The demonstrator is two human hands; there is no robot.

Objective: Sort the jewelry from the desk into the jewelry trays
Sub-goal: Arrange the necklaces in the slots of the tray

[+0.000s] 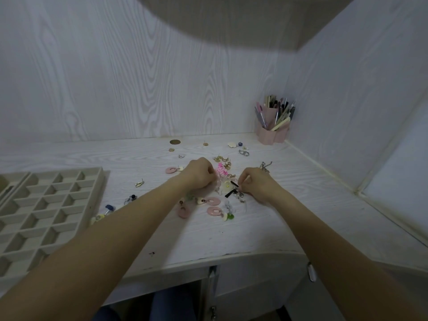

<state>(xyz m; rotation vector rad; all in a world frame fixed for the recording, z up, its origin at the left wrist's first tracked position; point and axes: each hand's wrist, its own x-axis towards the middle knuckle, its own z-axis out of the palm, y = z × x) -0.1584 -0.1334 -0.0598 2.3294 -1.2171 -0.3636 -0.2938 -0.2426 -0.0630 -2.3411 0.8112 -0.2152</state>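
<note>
Compartmented jewelry tray [49,206] bare, pens in pink holder [273,133], left hand [199,173] curled, right hand [257,183] pinching black earring [231,190]

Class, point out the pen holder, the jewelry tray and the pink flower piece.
pen holder [273,135], head view, pink front wall.
jewelry tray [92,195], head view, right rim.
pink flower piece [221,171], head view, petals.

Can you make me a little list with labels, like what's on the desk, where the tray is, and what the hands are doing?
desk: white wood grain, jewelry scattered mid-desk
jewelry tray: at the left, visible compartments empty
pink ring earrings: near the front of the pile
pen holder: pink, back right corner
left hand: fingers curled, over the pile
right hand: pinching a black bar piece
</note>
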